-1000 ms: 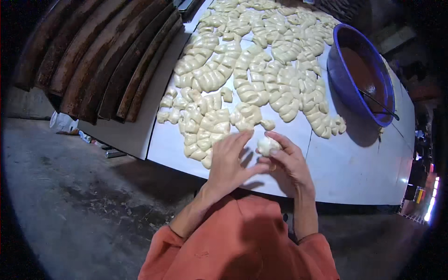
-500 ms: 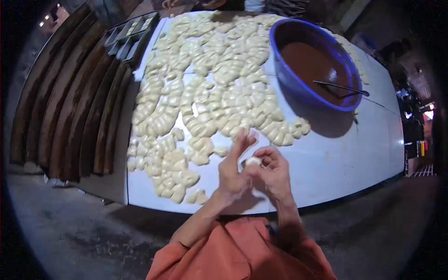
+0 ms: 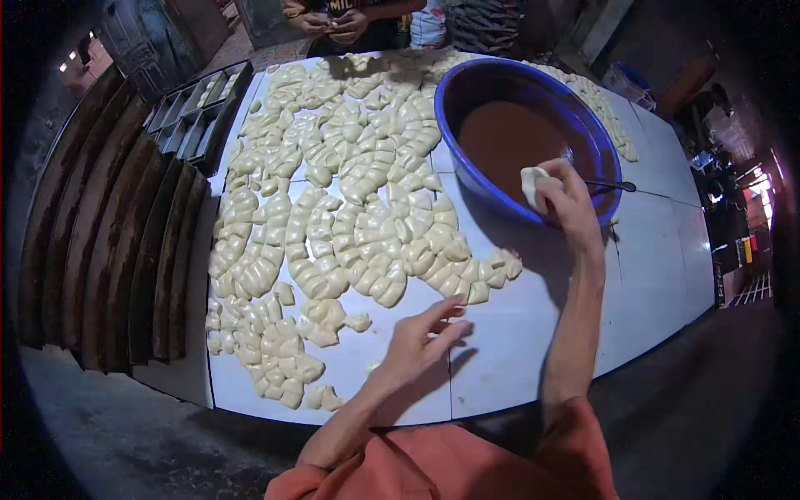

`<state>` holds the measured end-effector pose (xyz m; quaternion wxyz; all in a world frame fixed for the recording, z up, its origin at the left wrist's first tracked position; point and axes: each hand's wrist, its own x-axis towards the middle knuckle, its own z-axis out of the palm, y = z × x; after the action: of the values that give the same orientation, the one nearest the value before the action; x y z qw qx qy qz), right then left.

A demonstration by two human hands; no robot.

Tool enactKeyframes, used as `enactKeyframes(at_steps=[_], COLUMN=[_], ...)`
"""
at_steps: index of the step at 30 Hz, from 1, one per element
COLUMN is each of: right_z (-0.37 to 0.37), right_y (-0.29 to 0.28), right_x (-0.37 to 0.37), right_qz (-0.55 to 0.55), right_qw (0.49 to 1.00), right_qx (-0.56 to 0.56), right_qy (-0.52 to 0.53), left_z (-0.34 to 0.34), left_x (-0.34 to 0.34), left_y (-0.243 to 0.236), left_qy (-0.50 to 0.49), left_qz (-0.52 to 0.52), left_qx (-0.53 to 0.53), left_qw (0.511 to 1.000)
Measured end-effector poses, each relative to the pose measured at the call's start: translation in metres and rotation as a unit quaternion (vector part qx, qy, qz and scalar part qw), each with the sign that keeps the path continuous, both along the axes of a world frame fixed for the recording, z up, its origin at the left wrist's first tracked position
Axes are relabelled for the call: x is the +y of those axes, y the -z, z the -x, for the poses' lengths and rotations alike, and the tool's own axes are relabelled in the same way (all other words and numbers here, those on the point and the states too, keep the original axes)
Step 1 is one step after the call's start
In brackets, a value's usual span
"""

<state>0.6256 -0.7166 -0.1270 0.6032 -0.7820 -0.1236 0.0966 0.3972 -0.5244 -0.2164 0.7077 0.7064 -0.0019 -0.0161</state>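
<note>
My right hand (image 3: 568, 202) is closed on a flattened piece of pale dough (image 3: 533, 188), held over the near rim of a blue basin (image 3: 612, 137). Brown filling (image 3: 517, 133) covers the inside of the basin, and a dark-handled utensil (image 3: 612, 185) leans across its right edge, partly behind my hand. Low over the white tabletop, my left hand (image 3: 423, 337) is open with its fingers apart, holding nothing. Just beyond its fingertips lie many small dough pieces (image 3: 367, 225), pressed together in curving rows over the table's left and middle.
Long dark curved trays (image 3: 100, 242) lean in a row to the left of the table. A partitioned metal tray (image 3: 200, 108) sits at the far left corner. Across the table, another person's hands (image 3: 337, 27) are working. The white tabletop (image 3: 658, 275) extends to the right.
My right hand has moved from beside my left hand up and right to the basin, carrying the dough piece, which now looks flatter. The left hand has dropped slightly; the view has shifted.
</note>
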Motion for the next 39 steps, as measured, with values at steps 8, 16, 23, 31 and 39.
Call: enactKeyframes(at_steps=[8,16,23,31,39], right_z=[-0.077,-0.027,0.075,0.162,0.201], right_y=[0.045,0.01,0.047,0.083,0.113], right_x=[-0.02,-0.004,0.035,0.064,0.096], right_qz=[0.396,-0.059,-0.316,-0.296,0.054], right_qw=[0.884,0.988,0.924,0.931,0.977], right_qx=[-0.053,0.14,0.212,0.202,-0.206], right_qy=[-0.244,-0.028,-0.045,-0.064,0.007], left_z=[0.006,-0.017,-0.049,-0.004,0.016], left_x=[0.016,-0.001,-0.032,0.024,0.026], left_y=[-0.003,-0.006,-0.008,0.024,0.016], left_qy=[0.004,0.031,-0.027,-0.193,-0.219], left_qz=[-0.059,-0.005,0.391,0.344,0.28], left_qx=[0.069,0.084,0.127,0.154,0.106], left_qw=[0.996,0.996,0.911,0.906,0.929])
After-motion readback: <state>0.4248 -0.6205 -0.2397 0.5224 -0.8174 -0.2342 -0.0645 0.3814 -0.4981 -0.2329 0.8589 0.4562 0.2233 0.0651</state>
